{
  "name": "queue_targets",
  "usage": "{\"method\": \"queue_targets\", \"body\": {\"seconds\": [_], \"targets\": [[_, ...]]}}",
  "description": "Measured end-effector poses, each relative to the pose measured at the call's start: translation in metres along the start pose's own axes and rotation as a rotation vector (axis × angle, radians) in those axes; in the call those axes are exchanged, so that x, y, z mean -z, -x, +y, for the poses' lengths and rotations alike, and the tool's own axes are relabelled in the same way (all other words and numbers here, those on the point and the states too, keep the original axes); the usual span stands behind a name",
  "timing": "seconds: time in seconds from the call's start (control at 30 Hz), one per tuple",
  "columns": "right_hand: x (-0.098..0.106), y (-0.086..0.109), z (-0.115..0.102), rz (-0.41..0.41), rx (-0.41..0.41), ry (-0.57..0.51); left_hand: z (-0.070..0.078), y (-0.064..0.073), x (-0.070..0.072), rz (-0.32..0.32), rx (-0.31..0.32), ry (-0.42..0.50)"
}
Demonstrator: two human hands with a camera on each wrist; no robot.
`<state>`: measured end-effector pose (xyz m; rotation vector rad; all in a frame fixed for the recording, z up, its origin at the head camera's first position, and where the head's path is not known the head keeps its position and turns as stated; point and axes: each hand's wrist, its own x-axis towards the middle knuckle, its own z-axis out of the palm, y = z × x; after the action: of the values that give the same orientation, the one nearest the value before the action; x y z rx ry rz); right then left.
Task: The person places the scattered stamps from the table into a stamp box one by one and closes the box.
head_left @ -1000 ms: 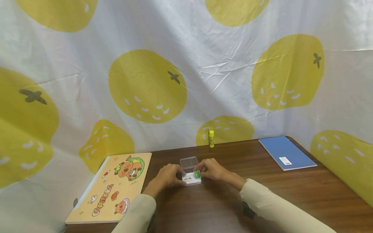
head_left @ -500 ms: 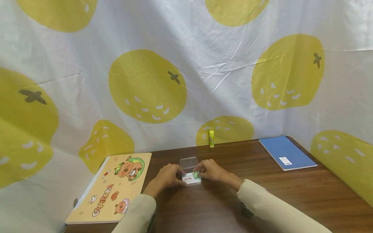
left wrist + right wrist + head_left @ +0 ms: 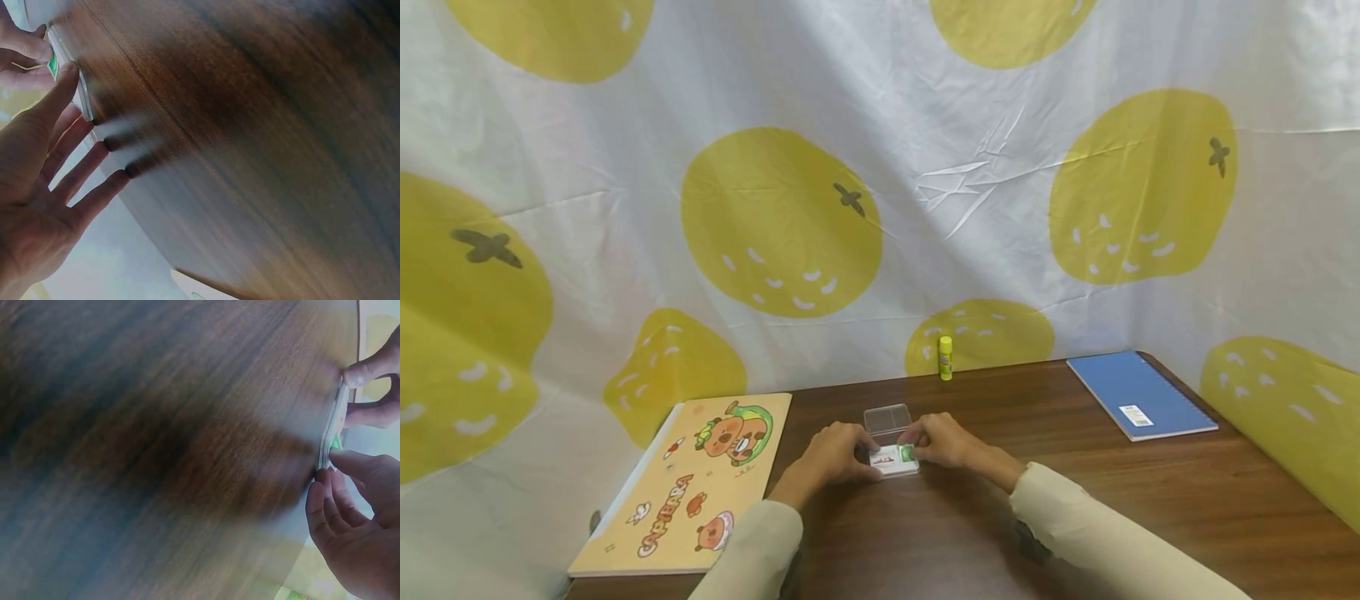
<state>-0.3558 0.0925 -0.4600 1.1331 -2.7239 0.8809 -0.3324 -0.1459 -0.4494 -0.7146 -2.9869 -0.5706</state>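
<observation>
A small clear plastic case (image 3: 897,472) lies on the table with its transparent lid (image 3: 886,417) flipped open at the back. White cards with a reddish print (image 3: 883,459) fill its left part. My left hand (image 3: 837,450) holds the case's left side between thumb and index finger; in the left wrist view the other fingers (image 3: 84,169) are spread. At the right end, my right hand (image 3: 945,440) pinches a small green card (image 3: 907,452), its thumb (image 3: 351,464) at the card's edge and its fingertips beside the case. The right fingers partly cover the green card.
An orange capybara-print book (image 3: 677,492) lies at the left of the brown wooden table (image 3: 970,533). A yellow glue stick (image 3: 945,358) stands at the back edge, and a blue spiral notebook (image 3: 1138,392) lies at the right. A fruit-print curtain (image 3: 895,208) hangs behind.
The green card, tilted up at first, has gone down flatter into the right end of the case with my right hand. My left hand keeps its place.
</observation>
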Motion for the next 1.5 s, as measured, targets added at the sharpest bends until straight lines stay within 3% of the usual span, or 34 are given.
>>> {"method": "queue_targets", "body": {"seconds": [1.5], "targets": [[-0.0035,0.005,-0.0017,0.02,-0.006,0.017,-0.0056,-0.0037,-0.0033,0.006,-0.012,-0.025]]}}
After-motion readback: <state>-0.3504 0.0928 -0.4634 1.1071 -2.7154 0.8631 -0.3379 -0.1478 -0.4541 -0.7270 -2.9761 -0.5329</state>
